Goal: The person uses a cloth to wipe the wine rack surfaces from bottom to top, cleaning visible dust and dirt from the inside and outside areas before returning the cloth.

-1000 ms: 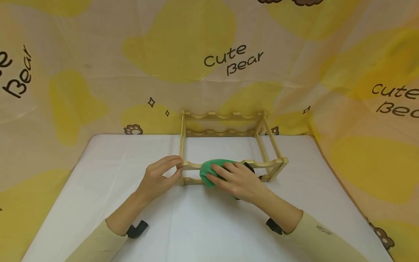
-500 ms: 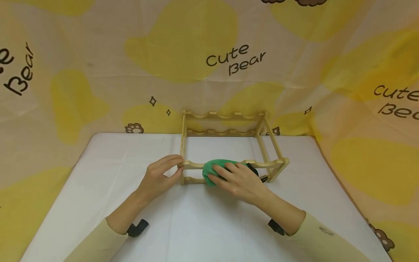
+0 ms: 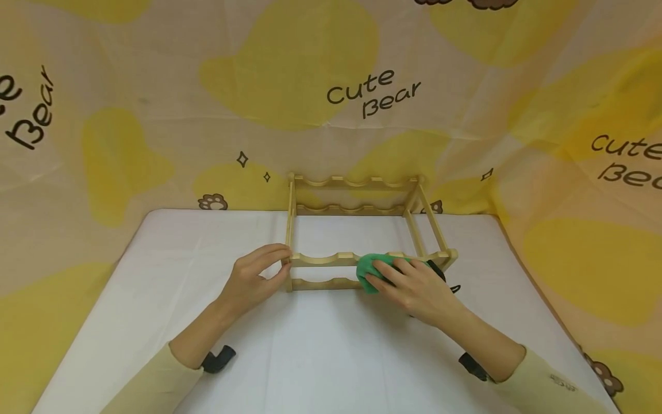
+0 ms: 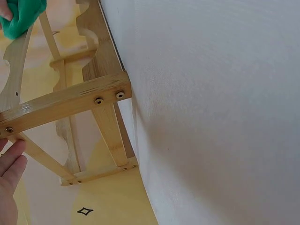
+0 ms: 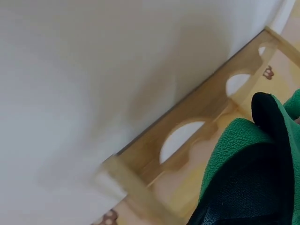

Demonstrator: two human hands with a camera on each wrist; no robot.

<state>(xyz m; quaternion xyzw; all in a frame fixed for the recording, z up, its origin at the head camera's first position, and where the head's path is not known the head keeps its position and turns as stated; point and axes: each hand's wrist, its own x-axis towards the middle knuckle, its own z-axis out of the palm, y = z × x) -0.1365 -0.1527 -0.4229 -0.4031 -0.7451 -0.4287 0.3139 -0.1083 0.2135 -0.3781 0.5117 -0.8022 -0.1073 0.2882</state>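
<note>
A wooden rack [image 3: 323, 260] with scalloped rails stands on the white table. At its front left corner my left hand [image 3: 253, 275] pinches the post between fingers and thumb; the left wrist view shows those fingertips [image 4: 13, 157] by the frame end. Over the right part of the front upper rail, my right hand [image 3: 414, 287] holds a bunched green cloth [image 3: 368, 270] with dark edging, pressed along the wood. In the right wrist view the cloth [image 5: 234, 145] hides most of the right hand.
The white table [image 3: 320, 356] reaches to a yellow patterned curtain [image 3: 289, 69] behind and at both sides. The rack's back rail [image 3: 357, 183] stands close to the rear curtain. Dark straps [image 3: 219, 359] sit at both wrists.
My right hand has slid the green cloth to the right along the front rail, baring its left and middle parts. The left hand stays at the corner and the rack holds its place.
</note>
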